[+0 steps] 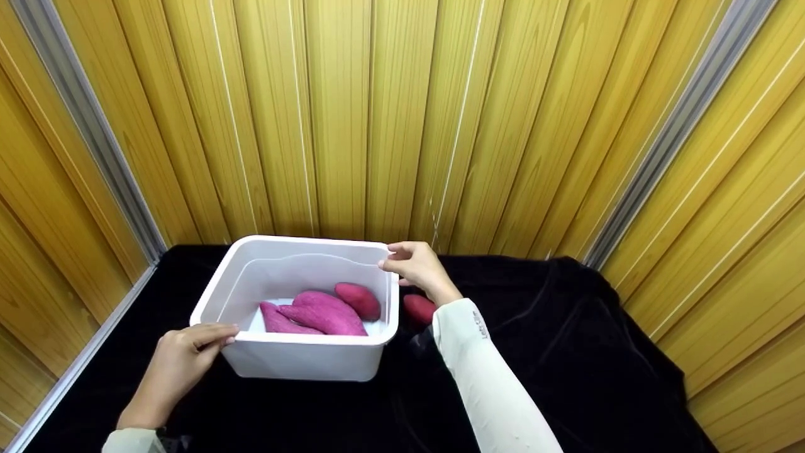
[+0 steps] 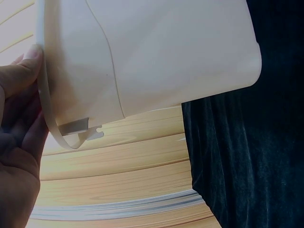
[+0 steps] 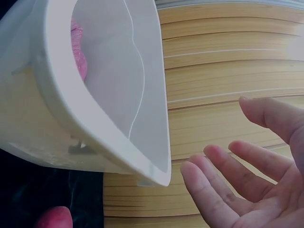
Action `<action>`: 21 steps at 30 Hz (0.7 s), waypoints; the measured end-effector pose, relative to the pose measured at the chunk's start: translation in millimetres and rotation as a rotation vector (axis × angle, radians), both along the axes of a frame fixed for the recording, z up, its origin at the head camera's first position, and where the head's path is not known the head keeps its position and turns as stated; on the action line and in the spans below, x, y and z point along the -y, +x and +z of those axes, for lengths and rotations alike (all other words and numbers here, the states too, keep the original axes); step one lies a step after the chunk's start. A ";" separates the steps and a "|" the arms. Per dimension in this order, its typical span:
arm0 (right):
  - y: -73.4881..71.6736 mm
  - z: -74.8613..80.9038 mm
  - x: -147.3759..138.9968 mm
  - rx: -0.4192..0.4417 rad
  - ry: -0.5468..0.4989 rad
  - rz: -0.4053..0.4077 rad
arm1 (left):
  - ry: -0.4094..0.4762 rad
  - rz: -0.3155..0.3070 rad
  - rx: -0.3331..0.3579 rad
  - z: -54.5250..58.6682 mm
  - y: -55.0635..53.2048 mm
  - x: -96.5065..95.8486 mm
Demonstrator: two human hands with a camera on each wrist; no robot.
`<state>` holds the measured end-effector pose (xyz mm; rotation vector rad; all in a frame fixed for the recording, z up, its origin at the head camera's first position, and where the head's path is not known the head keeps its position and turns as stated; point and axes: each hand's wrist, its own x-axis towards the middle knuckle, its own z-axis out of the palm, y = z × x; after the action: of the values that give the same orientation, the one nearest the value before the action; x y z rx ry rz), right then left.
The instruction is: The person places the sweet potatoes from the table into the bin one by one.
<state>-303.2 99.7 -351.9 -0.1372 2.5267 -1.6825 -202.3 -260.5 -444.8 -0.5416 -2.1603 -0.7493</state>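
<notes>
A white plastic bin (image 1: 302, 358) holds two purple sweet potatoes (image 1: 330, 313) and a smaller red one (image 1: 357, 301). My left hand (image 1: 188, 355) pinches the bin's rim at the near left corner; the left wrist view shows the thumb and fingers (image 2: 32, 52) at that rim. Beside the far right corner is my right hand (image 1: 418, 267), its fingers parted. The right wrist view has those fingers (image 3: 237, 175) apart from the rim, with nothing between them. Another red sweet potato (image 1: 418, 308) lies outside the bin on the right, partly hidden by the right wrist.
Black cloth (image 1: 534, 377) covers the table under the bin. Wood-patterned panels (image 1: 402, 126) rise close behind the bin and at both sides, with metal strips (image 1: 679, 132) at the corners.
</notes>
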 end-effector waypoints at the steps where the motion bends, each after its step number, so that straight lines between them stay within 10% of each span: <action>1: -0.1 -0.8 -0.8 -0.001 0.000 -0.002 | 0.000 0.000 0.000 0.0 -0.1 0.0; 21: 0.3 -16.5 -23.4 0.012 -0.001 -0.046 | -0.009 -0.016 -0.025 -0.6 -2.0 0.8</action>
<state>-302.9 123.2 -368.4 -0.0689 2.5390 -1.6961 -204.3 -261.3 -445.3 -0.5712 -2.1399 -0.7382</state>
